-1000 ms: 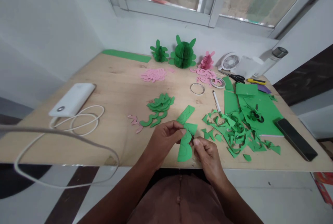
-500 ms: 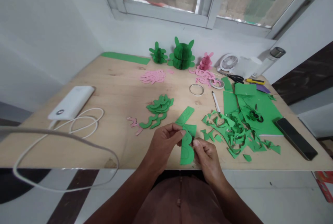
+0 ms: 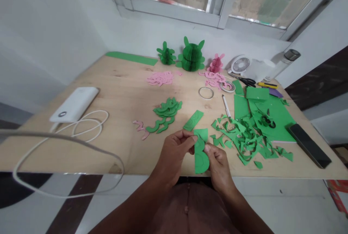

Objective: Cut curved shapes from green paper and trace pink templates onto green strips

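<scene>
Close to the table's front edge, my left hand [image 3: 172, 154] pinches a folded green paper piece [image 3: 201, 159] between thumb and fingers. The paper has a scalloped right side and faint drawn curves on it. My right hand [image 3: 219, 161] is closed at the paper's right edge, thumb against it; its other fingertips are partly hidden. Just beyond my hands lies a green paper strip [image 3: 193, 119] with drawn outlines. Left of that sit wavy green cut-outs [image 3: 167, 108] in a pile, beside a pink paper scrap [image 3: 140, 129].
Green scraps [image 3: 248, 143] and small scissors [image 3: 268, 121] lie right, near a phone [image 3: 309, 145] and white pen [image 3: 226, 105]. Pink cut-outs [image 3: 161, 78] and green paper figures [image 3: 191, 57] are farther back. A power bank [image 3: 74, 104] with a cable sits left.
Both hands and the held green paper have shifted slightly right, apart from the strip behind. The view has moved a little; the things on the table stay put.
</scene>
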{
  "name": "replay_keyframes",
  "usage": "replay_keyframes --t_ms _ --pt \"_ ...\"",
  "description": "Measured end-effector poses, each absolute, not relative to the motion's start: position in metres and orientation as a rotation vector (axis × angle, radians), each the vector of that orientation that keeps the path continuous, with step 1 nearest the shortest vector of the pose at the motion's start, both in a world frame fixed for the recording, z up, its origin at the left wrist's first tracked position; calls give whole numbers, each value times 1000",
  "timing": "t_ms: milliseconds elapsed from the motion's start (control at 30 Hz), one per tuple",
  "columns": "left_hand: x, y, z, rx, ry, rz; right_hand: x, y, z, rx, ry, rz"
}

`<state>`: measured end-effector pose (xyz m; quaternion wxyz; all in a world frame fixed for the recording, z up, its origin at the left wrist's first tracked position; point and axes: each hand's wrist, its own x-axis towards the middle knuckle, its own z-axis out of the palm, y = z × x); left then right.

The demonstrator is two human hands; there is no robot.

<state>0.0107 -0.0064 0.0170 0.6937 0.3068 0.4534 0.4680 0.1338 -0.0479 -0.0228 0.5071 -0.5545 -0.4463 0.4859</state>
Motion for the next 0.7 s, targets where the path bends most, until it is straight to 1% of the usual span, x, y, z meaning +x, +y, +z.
replay_keyframes --t_ms 700 --pt "25 -13 21 659 1112 1155 132 -46 -29 -1236 -993 1251"
